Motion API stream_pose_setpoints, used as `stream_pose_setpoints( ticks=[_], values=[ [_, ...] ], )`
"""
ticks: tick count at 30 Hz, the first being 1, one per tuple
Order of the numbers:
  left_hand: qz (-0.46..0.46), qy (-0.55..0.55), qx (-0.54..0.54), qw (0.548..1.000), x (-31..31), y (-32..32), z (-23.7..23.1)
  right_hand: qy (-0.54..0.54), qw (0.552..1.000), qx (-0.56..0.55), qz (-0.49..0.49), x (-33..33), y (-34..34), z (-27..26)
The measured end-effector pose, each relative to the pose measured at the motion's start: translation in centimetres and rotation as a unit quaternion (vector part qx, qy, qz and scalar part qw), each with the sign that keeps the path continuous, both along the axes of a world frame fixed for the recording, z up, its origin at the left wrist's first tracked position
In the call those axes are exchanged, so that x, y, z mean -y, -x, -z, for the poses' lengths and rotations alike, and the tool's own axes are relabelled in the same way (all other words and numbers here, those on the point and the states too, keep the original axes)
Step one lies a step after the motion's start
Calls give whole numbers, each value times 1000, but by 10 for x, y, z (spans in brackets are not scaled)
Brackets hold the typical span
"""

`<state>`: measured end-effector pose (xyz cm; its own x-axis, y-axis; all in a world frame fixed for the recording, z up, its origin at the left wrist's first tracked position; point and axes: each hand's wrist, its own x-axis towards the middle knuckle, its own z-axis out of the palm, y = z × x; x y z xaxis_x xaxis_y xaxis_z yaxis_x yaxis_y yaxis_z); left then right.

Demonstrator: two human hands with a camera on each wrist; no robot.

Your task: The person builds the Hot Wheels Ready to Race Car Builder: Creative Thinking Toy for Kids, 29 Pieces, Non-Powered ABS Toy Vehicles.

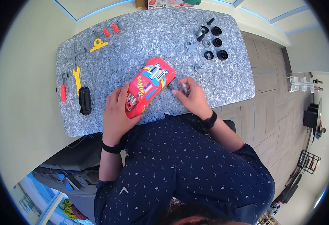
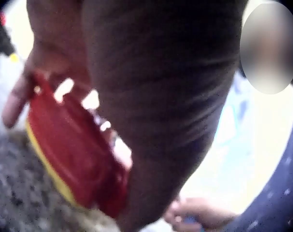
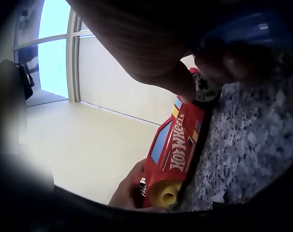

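Note:
A red toy car (image 1: 149,84) with Hot Wheels lettering lies slantwise near the table's front edge. My left hand (image 1: 116,108) grips its lower left end, fingers over one side and thumb along the other. Beside the car's far end, my right hand (image 1: 193,96) pinches a small grey part (image 1: 184,89), mostly hidden by the fingers. In the right wrist view, the fingertips are right at a dark round wheel area (image 3: 204,89) on the car's side. A yellow hub (image 3: 166,194) shows at the nearer end. The car's red side (image 2: 74,145) appears under my left hand in the left wrist view.
Several black wheels (image 1: 217,42) and a grey part (image 1: 198,68) lie at the right. Leftward are a yellow wrench (image 1: 77,78), a black chassis-like piece (image 1: 84,100), a red-handled tool (image 1: 63,93), a yellow bracket (image 1: 98,45) and red pieces (image 1: 115,28) on the speckled table (image 1: 153,37).

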<state>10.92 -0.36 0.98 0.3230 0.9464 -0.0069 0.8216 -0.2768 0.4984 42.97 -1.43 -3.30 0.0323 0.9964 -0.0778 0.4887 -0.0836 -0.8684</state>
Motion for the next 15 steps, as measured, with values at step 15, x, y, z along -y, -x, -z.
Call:
stream_pose_setpoints(
  ticks=[15],
  values=[
    [4, -46, 9, 999, 8, -4, 8, 70, 996, -6, 54, -27, 5, 20]
  ],
)
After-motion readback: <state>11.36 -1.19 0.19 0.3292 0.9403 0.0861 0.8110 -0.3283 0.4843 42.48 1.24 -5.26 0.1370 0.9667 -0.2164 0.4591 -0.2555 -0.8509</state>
